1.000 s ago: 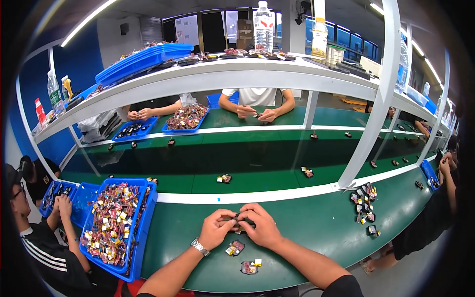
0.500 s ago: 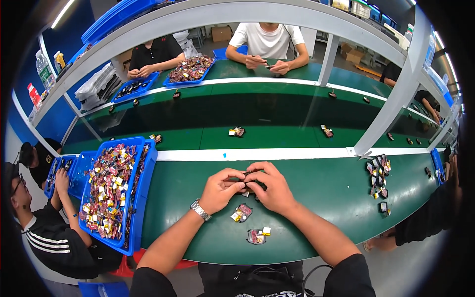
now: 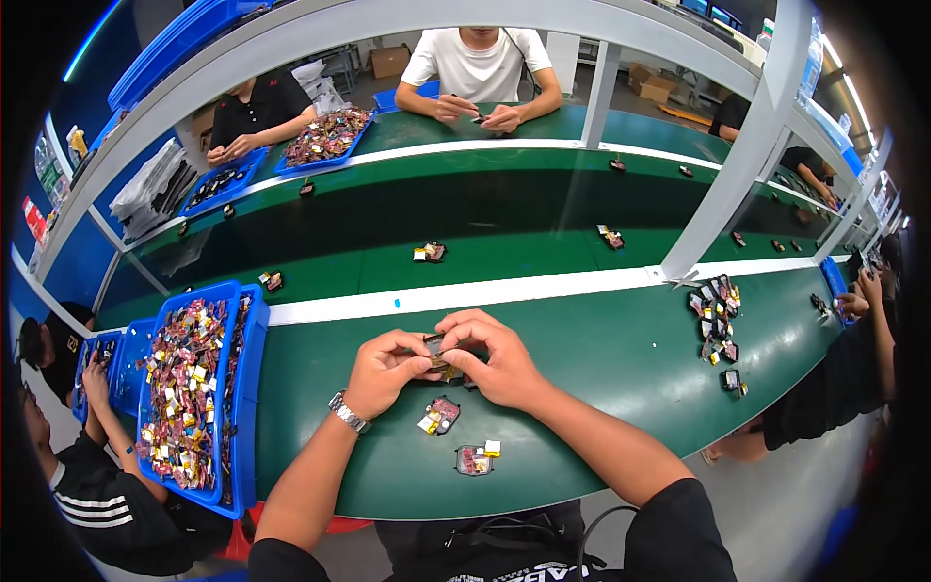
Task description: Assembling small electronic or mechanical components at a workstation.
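Observation:
Over the green bench (image 3: 320, 388), my left hand (image 3: 388, 376) and my right hand (image 3: 493, 361) pinch one small dark plastic casing (image 3: 433, 344) between thumbs and fingertips. Fingers cover most of it; a bit of gold shows beneath. Just below my hands lies an open black casing (image 3: 443, 415) with a reddish circuit board and a white-and-yellow part. Nearer the bench's front edge rests a similar casing (image 3: 474, 460), its white-and-yellow piece sticking out at the upper right. A watch is on my left wrist.
To the left stands a blue bin (image 3: 250, 388) heaped with boards and white-and-yellow parts. A cluster of casings (image 3: 716, 320) lies at the right, before a metal post (image 3: 742, 145). Beyond the white rail (image 3: 465, 294), spaced-out casings sit on a green belt (image 3: 524, 262). Several people work around.
The whole view has shifted, so bench and bin appear farther left. In my fingers the casing is tilted differently, with more of its surface showing. Both hands keep their pinch.

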Demonstrator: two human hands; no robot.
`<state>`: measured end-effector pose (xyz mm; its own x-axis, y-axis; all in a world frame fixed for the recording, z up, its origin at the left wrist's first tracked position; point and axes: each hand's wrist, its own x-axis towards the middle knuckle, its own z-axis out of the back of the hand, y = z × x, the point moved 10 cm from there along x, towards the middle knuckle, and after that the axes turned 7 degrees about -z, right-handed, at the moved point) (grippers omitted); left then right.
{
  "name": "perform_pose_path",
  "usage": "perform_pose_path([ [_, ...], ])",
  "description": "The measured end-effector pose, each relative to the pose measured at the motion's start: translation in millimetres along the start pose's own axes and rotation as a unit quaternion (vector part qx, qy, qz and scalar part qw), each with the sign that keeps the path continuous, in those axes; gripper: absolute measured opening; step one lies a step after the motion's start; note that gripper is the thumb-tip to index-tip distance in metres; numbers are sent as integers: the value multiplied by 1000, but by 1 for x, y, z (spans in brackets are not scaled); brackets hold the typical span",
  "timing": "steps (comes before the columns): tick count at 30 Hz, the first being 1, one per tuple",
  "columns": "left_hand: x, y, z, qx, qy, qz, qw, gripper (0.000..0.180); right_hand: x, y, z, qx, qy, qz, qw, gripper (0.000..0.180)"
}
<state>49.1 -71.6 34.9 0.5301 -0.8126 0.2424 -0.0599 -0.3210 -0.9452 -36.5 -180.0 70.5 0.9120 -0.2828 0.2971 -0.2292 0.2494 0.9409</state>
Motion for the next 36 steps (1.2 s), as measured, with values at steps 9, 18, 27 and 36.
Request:
perform_pose_path([
  [9,-7,-6,-15,-152,-21,-2,988,52,17,88,32,-144,-61,145,977,8],
  [18,1,11,-19,18,34,67,997,36,200,341,200,-363,-292,97,880,30],
  [27,-3,20,-6,73,50,69,994,21,52,142,241,-406,-389,129,817,6],
  [36,-7,14,7,79,0,54,995,16,32,-112,334,-538,-341,-294,713,49],
])
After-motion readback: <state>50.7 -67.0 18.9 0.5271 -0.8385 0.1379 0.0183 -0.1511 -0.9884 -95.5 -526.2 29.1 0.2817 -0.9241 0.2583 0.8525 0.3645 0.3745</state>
